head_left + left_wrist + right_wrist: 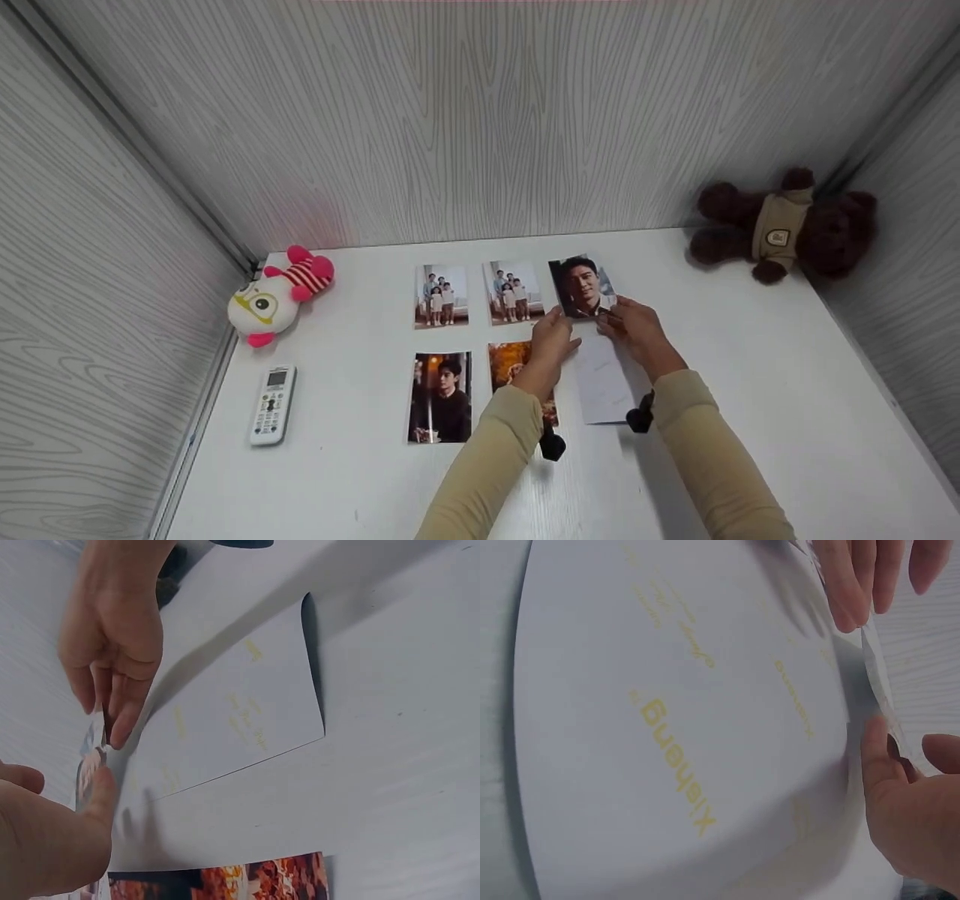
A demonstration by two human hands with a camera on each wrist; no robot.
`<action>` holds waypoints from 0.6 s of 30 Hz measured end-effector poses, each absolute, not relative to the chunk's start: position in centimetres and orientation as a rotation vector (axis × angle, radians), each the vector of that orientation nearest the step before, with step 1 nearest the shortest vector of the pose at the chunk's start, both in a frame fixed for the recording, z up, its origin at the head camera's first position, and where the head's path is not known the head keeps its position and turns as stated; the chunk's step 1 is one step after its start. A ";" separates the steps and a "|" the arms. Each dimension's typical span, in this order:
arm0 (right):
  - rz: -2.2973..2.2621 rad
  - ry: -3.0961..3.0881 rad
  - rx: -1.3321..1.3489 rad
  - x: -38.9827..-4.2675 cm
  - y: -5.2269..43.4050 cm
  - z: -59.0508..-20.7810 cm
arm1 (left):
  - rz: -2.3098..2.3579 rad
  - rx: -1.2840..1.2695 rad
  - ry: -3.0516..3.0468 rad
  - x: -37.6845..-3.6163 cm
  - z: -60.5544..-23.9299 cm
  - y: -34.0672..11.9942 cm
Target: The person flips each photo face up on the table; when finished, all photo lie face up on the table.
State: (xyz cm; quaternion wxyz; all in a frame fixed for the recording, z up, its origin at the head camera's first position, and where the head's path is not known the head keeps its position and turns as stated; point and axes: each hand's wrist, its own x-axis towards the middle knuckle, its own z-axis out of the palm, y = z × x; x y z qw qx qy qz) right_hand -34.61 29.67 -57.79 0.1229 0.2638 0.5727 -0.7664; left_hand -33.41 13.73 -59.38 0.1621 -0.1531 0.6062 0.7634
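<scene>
We see even, soft light from above in head view, fairly bright, no hard glare. Sleeves cast weak shadows on the white table (750,360). Wide-angle bends wall lines at the edges; the brown plush toy (784,221) looks soft. Wrist views dimmer, greyish: the face-down photo (240,712) throws a dark shadow at its curled edge. Right wrist v. close, fingers (851,585) blurred, print slightly smeared.

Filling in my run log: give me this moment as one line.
left hand: pinches portrait photo | right hand: pinches same photo | face-down photo: lies under hands | table: four more photos
</scene>
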 end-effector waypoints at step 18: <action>-2.085 1.844 0.727 -35.3 29.8 -58.9 | 2.134 -0.416 1.733 -34.5 -59.3 12.4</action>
